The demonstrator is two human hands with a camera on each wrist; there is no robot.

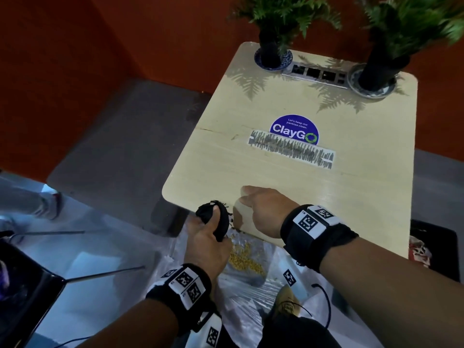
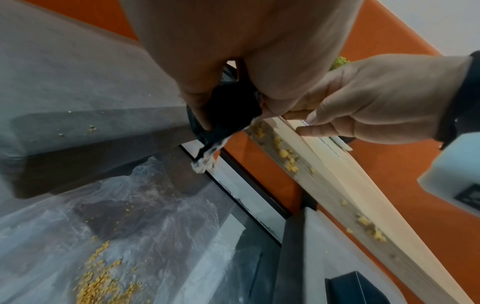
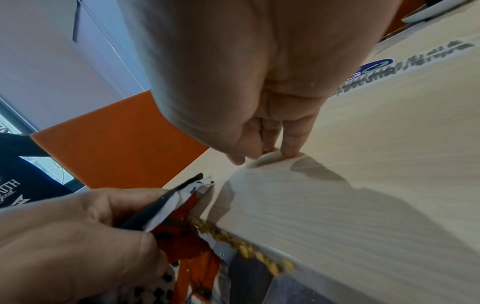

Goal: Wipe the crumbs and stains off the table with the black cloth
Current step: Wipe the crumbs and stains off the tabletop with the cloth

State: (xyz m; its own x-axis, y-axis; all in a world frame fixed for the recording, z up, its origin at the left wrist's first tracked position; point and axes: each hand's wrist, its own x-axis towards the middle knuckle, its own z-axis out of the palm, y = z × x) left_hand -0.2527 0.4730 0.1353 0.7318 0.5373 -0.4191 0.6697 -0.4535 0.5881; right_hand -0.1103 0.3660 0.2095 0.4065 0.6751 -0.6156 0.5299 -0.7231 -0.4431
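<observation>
Black cloth [image 1: 218, 220] bunched in left grip [image 1: 206, 243] at surface [image 1: 351, 197] edge; right grip [image 1: 266, 209] open, fingertips on surface beside crumbs [image 3: 249, 250].

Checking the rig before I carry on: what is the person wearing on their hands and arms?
Both hands are bare, no gloves. The left hand and right hand each have a wide black strap at the wrist carrying white blocks printed with black square fiducial markers. The forearms are bare, with no sleeves in view. A thin dark cable loops below the right wrist band.

2 hands [image 1: 208, 239], 1 black cloth [image 1: 218, 219], 1 table [image 1: 364, 197], 2 potted plants [image 1: 270, 54], 1 sticker [image 1: 293, 128].
</observation>
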